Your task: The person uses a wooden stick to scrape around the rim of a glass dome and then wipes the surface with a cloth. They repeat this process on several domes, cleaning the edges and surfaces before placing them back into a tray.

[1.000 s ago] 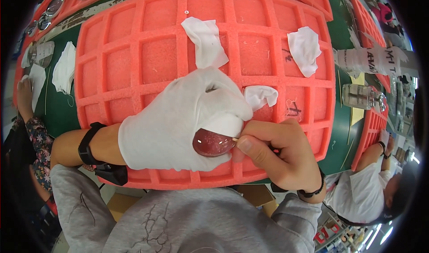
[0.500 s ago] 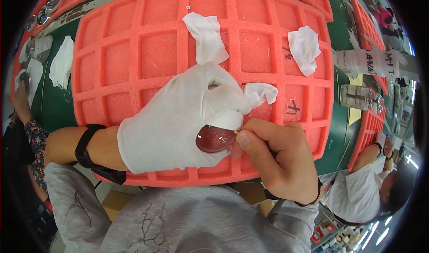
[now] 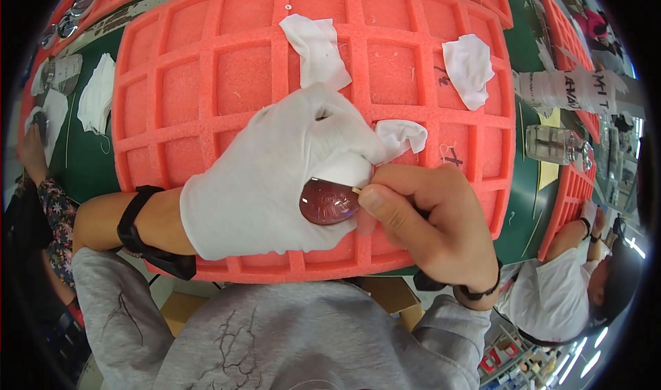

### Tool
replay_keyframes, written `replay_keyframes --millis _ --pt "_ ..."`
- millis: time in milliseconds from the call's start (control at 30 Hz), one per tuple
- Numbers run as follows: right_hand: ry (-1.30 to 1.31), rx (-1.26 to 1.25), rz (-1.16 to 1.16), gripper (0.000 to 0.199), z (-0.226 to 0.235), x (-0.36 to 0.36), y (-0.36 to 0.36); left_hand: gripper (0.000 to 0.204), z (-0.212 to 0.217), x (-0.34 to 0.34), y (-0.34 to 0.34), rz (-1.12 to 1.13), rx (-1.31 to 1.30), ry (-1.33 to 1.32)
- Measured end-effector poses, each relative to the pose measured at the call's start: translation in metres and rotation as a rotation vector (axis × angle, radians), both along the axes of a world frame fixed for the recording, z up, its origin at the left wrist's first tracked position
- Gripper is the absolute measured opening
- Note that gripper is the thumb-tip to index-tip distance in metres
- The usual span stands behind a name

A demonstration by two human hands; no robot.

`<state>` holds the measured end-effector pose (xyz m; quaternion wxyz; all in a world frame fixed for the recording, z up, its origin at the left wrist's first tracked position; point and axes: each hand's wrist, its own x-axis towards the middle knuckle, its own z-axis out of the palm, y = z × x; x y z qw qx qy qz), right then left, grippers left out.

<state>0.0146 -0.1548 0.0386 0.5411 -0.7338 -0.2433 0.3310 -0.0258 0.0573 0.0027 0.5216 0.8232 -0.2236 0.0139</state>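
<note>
My left hand [image 3: 275,176], in a white glove, is closed around a round, glossy, see-through lens [image 3: 328,204] that looks reddish over the foam behind it. A fold of white cloth [image 3: 344,167] lies between the gloved fingers and the lens's far side. My bare right hand [image 3: 434,221] pinches a thin wooden stick [image 3: 356,190] between thumb and forefinger. The stick's short visible tip is at the lens's upper right edge; whether it touches cannot be made out. The rest of the stick is hidden in the fingers.
Beneath my hands lies a pink foam tray [image 3: 208,80] with square compartments. White cloth pieces [image 3: 318,49] rest on it, and a cloth stack [image 3: 96,97] is at left. A glass bottle [image 3: 549,144] stands right. Co-workers [image 3: 551,297] sit on both sides.
Both hands and the lens have shifted slightly away from me. The stick's tip has moved from the lens's right edge to its upper right edge. The grips are unchanged.
</note>
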Motion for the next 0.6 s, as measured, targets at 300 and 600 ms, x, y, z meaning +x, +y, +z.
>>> replay_keyframes --millis 300,600 --pt "0.205 -0.055 0.054 0.03 0.004 0.001 -0.005 0.056 -0.001 -0.002 0.001 -0.004 -0.037 0.042" --pt "0.089 -0.142 -0.028 0.031 0.012 -0.004 0.004 0.058 -0.005 -0.005 -0.005 0.066 0.051 -0.071"
